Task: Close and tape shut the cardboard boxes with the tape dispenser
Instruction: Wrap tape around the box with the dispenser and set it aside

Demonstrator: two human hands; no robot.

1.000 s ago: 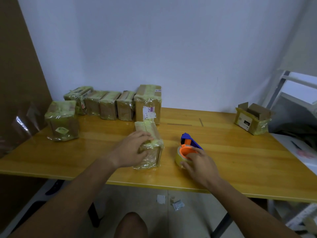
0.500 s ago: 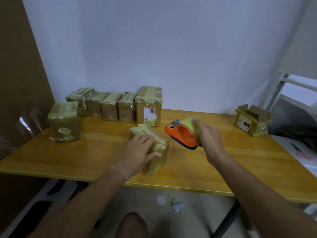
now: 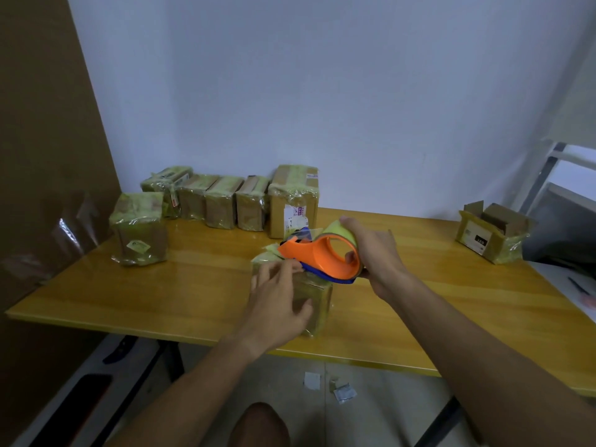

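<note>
On the left, a lone taped box [image 3: 138,229] stands apart on the yellow wooden tabletop [image 3: 200,285], with a small pale sticker on its front whose print is too small to read. Behind it, a row of taped boxes [image 3: 222,201] lines the wall, ending in a taller box [image 3: 293,201] with a white shipping label; only a "5" can be made out on it.

Near the front edge, the left hand [image 3: 277,301] rests on the box being sealed [image 3: 314,301], its fingers [image 3: 274,272] loosely spread over the top and the thumb against the near side face. Just above that box, the right hand [image 3: 374,253] grips the orange and blue tape dispenser [image 3: 322,256], fingers curled over the yellowish tape roll, nose pointing left over the box top.

Far right, an open cardboard box [image 3: 493,230] sits with flaps up, bearing a white label with a black patch, unreadable.

The wall [image 3: 322,91] is plain white; a brown board [image 3: 42,156] leans at left, and paper scraps [image 3: 329,383] lie on the floor.
</note>
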